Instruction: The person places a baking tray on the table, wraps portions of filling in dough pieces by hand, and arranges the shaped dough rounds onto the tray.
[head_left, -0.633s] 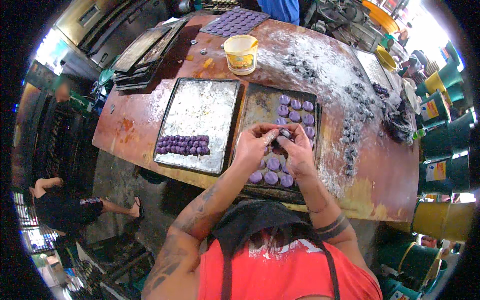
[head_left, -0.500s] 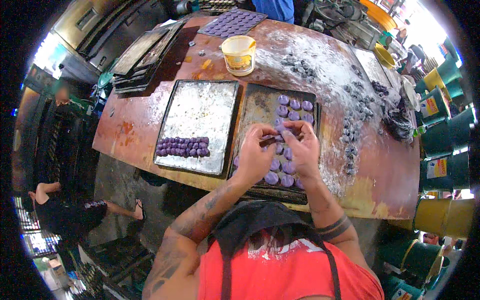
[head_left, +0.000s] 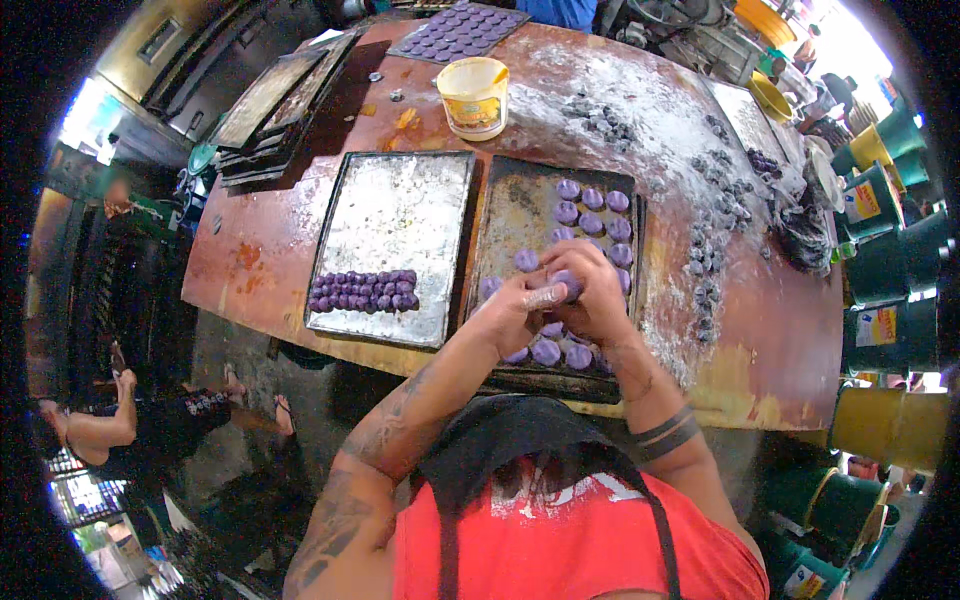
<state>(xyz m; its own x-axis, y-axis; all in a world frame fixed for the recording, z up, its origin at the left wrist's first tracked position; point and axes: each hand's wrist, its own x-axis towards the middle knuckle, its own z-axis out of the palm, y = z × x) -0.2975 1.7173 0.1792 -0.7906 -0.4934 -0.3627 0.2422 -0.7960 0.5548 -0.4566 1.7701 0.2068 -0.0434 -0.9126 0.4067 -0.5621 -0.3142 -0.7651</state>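
Observation:
Both my hands are together over the dark baking tray [head_left: 512,205], cupped around a purple dough ball [head_left: 566,285]. My left hand [head_left: 522,306] has its thumb laid on the ball. My right hand [head_left: 597,292] wraps the ball from the other side, its fingers curled over the top. Rows of smooth purple dough balls [head_left: 591,198] sit on the tray around and under my hands, which hide some of them. To the left lies a light metal tray [head_left: 395,215] with a block of small dark purple balls [head_left: 364,291] along its near end.
A white tub [head_left: 473,105] stands beyond the trays. Stacked trays [head_left: 283,110] lie far left, and a tray of flat purple rounds [head_left: 458,32] at the back. Floured dark lumps [head_left: 708,255] are scattered on the right. Green bins [head_left: 895,330] line the right side; a person [head_left: 110,425] is at left.
My fingertips were pinching dough farther forward; now both hands are closed around a rounded ball slightly nearer me. The person at left has raised an arm.

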